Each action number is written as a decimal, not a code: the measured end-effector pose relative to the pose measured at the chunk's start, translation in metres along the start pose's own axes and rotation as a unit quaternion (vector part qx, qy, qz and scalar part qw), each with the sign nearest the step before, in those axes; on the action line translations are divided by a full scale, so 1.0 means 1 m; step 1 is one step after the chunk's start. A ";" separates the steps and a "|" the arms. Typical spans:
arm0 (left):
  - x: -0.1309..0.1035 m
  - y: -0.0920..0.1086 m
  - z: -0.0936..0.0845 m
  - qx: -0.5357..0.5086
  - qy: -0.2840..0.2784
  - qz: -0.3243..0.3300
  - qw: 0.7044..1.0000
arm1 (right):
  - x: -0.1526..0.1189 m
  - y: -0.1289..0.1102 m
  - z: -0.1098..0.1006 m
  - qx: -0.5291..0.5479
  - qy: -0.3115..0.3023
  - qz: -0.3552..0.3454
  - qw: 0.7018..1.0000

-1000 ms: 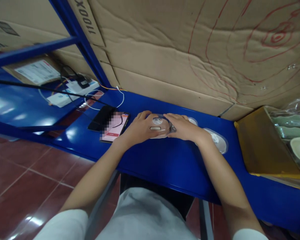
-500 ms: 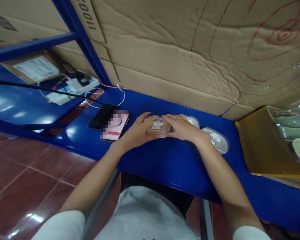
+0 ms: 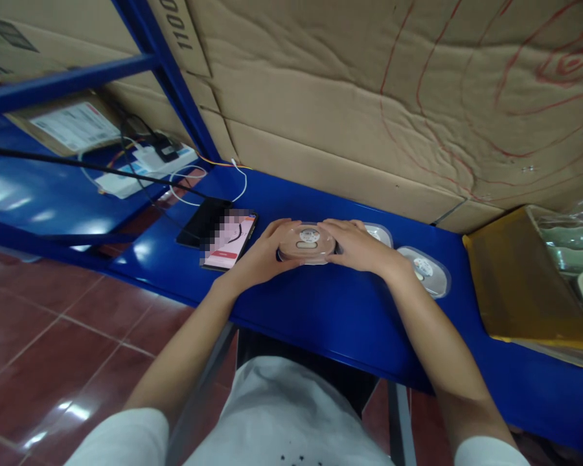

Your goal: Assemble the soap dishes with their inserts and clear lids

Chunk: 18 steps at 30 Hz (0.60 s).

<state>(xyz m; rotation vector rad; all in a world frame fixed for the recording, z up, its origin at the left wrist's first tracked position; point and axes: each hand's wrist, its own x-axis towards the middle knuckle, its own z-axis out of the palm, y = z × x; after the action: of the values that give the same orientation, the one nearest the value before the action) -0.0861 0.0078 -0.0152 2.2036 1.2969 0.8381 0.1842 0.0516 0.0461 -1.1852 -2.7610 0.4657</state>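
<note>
Between my two hands is a clear plastic container (image 3: 309, 246) with a rounded lid, a round white label and a small pale oval tab on top. My left hand (image 3: 267, 254) curves round its left side, thumb at the near edge and fingers at the far edge. On the opposite side my right hand (image 3: 354, 244) grips it the same way. A second lidded container (image 3: 381, 235) lies just beyond my right hand, partly covered by it. Further right, another one with a white label (image 3: 428, 275) sits near my right forearm.
A lit phone (image 3: 230, 243) and a black flat item (image 3: 199, 220) lie left of my hands on the blue shelf (image 3: 291, 317). At the right stands an open cardboard box (image 3: 519, 278) with pale green dishes. A power strip (image 3: 140, 171) with cables is further left; cardboard (image 3: 320, 116) walls the back.
My fingers have drawn back to the container's sides, so more of its lid shows. The whole view has shifted slightly. The other containers and the phone stay in place.
</note>
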 end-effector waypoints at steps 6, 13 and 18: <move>-0.003 0.000 0.001 -0.012 0.002 -0.003 1.000 | 0.001 0.002 0.003 0.003 -0.001 0.003 1.000; -0.005 -0.005 0.003 0.003 0.005 0.003 1.000 | 0.000 -0.003 0.002 -0.004 0.002 0.004 1.000; -0.007 -0.010 0.006 0.065 0.006 0.011 0.998 | -0.001 -0.013 0.003 -0.033 0.009 0.002 0.999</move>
<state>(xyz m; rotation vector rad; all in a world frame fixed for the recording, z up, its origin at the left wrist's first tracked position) -0.0903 0.0059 -0.0278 2.3206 1.3707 0.7967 0.1754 0.0420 0.0477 -1.2029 -2.7792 0.3658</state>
